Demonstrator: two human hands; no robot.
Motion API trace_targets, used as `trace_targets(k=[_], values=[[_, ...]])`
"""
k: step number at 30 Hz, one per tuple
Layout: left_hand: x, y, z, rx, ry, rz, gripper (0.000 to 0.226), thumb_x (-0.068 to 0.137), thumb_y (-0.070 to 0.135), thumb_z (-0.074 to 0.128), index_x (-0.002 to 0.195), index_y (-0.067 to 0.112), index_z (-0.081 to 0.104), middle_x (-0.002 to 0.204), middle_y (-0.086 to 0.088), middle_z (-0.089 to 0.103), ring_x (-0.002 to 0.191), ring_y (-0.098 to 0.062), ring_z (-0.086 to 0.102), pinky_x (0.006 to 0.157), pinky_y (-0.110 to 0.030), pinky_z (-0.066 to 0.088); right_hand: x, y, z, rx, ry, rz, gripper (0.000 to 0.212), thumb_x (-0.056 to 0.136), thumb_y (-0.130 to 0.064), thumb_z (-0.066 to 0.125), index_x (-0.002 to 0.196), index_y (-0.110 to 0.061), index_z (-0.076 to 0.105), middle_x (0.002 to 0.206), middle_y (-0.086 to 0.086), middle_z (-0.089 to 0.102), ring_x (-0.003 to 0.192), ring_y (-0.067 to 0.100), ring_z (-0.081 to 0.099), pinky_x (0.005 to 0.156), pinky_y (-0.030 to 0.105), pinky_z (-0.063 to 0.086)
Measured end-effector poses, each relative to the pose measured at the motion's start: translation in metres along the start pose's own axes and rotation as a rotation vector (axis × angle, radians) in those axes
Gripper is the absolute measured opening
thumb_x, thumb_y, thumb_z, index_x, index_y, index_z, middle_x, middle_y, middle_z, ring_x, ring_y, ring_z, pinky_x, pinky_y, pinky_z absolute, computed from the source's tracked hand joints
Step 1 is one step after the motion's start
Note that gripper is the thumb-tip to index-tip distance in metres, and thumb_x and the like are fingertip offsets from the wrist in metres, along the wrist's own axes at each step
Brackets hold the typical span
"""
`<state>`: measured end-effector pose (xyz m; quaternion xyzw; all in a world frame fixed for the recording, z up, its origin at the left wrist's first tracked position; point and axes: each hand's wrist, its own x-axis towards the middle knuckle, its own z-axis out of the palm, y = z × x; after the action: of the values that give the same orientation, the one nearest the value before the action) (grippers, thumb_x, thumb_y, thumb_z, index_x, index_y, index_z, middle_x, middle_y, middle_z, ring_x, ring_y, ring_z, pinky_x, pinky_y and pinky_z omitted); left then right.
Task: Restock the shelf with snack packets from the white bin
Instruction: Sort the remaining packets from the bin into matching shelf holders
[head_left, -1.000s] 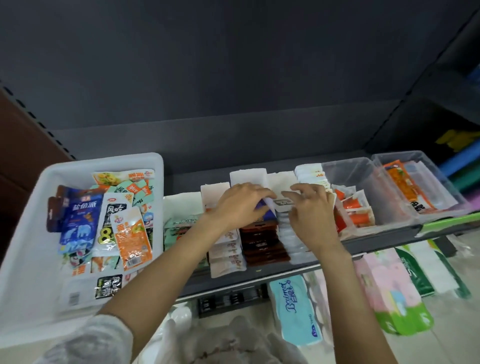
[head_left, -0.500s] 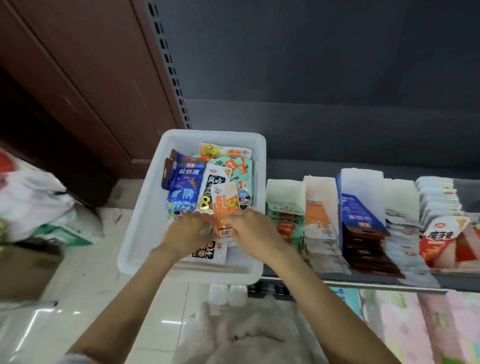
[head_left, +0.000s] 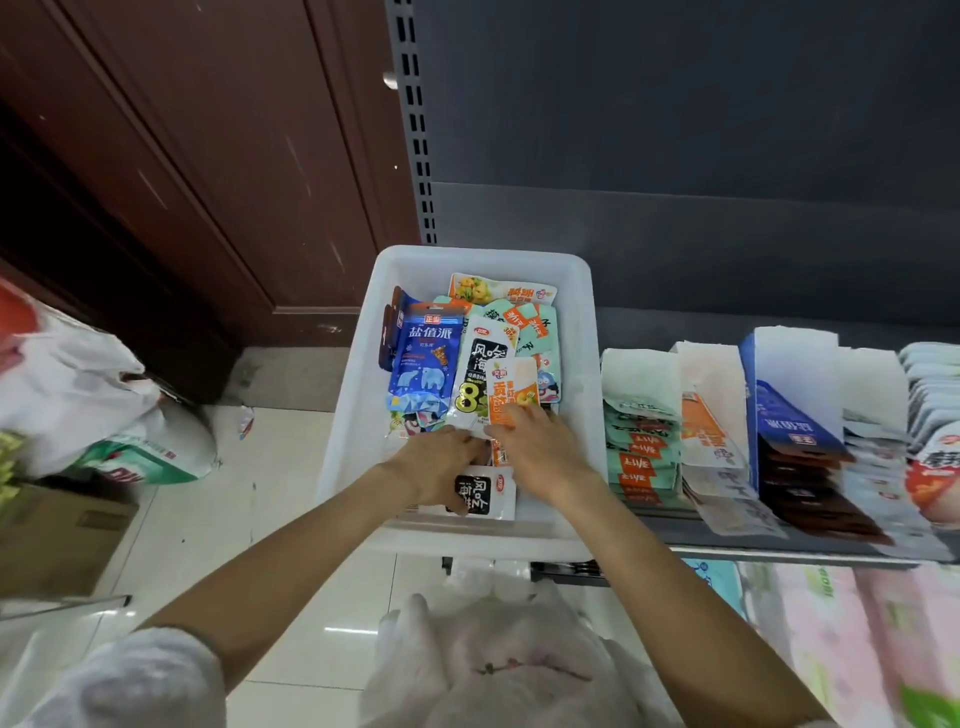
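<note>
while both hands dig in the white bin (head_left: 358, 374), right hand (head_left: 540, 449) pinching the orange packet (head_left: 511, 389), left hand (head_left: 441, 467) grip unclear; next, carry to shelf (head_left: 779, 551).

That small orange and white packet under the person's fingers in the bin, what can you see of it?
The orange and white packet is a small flat pouch, glossy like plastic film, white at its top and orange below with printed characters. It lies on top of other packets in the white bin, overlapping a black and white one. The right hand rests its fingers on its lower end, hiding that part.
</note>
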<state>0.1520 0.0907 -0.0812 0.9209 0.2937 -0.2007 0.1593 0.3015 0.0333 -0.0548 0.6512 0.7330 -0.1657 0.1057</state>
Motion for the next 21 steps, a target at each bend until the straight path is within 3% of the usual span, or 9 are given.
trace_targets(k=[5,9,12,14,17,21], values=[[-0.015,-0.012,-0.012,-0.400,0.044,0.018,0.019,0.085,0.023,0.065,0.103,0.020,0.063,0.107,0.003,0.064,0.098,-0.017,0.058,0.079,-0.027,0.045,-0.018,0.010,-0.025,0.501,0.108,0.003,0.052,0.088,-0.012,0.062,0.136,-0.021,0.046,0.138,0.000,0.047,0.125,0.018,0.045,0.104,0.033,0.037],[-0.034,-0.013,-0.033,-0.681,0.252,-0.079,0.015,0.087,0.021,0.064,0.100,0.028,0.064,0.099,0.015,0.066,0.088,0.000,0.059,0.076,-0.018,0.049,-0.045,0.023,-0.043,0.879,0.305,0.000,0.037,0.091,-0.009,0.058,0.125,-0.022,0.056,0.124,-0.007,0.059,0.109,0.007,0.058,0.093,0.023,0.046],[-0.039,-0.001,-0.054,-0.976,0.421,-0.128,0.011,0.086,0.020,0.067,0.093,0.029,0.064,0.095,0.016,0.068,0.084,-0.001,0.066,0.072,-0.020,0.054,-0.056,0.028,-0.048,1.167,0.370,0.082,0.033,0.090,-0.014,0.061,0.122,-0.024,0.056,0.111,-0.007,0.064,0.097,-0.001,0.061,0.080,0.011,0.046],[-0.037,0.011,-0.064,-1.164,0.462,-0.132,0.013,0.086,0.015,0.066,0.095,0.024,0.067,0.092,0.015,0.070,0.081,-0.004,0.068,0.066,-0.018,0.054,-0.060,0.032,-0.051,1.240,0.458,0.119,0.031,0.090,-0.014,0.062,0.119,-0.024,0.057,0.106,-0.008,0.066,0.094,-0.001,0.061,0.079,0.012,0.046],[-0.033,0.027,-0.075,-1.331,0.446,-0.078,0.018,0.088,0.012,0.062,0.100,0.023,0.068,0.093,0.013,0.072,0.085,-0.007,0.069,0.070,-0.018,0.054,-0.068,0.039,-0.058,1.261,0.511,0.115,0.034,0.088,-0.014,0.064,0.120,-0.026,0.056,0.111,-0.010,0.062,0.088,0.004,0.064,0.072,0.015,0.049],[-0.026,0.041,-0.083,-1.319,0.353,0.019,0.028,0.091,0.010,0.058,0.107,0.032,0.066,0.100,0.015,0.071,0.093,-0.005,0.066,0.075,-0.018,0.052,-0.077,0.046,-0.064,1.348,0.438,0.034,0.034,0.088,-0.010,0.063,0.119,-0.023,0.057,0.116,-0.003,0.060,0.082,0.008,0.069,0.064,0.016,0.051]])
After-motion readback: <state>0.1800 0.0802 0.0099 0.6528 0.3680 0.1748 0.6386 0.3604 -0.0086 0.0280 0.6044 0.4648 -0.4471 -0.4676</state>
